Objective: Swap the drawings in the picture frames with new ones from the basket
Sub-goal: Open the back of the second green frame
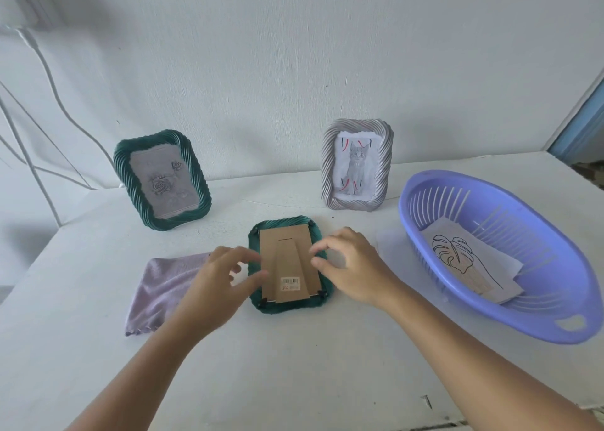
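A small green frame lies face down in the middle of the table, its brown cardboard back and folded stand facing up. My left hand hovers at its left edge and my right hand at its right edge, fingers spread and curled, holding nothing. A larger green frame with a rose drawing stands at the back left. A silver frame with a cat picture stands at the back right. The purple basket on the right holds a leaf drawing on paper sheets.
A lilac cloth lies flat to the left of the face-down frame, partly under my left hand. White cables hang along the wall at the left. The table's front edge runs near the bottom right.
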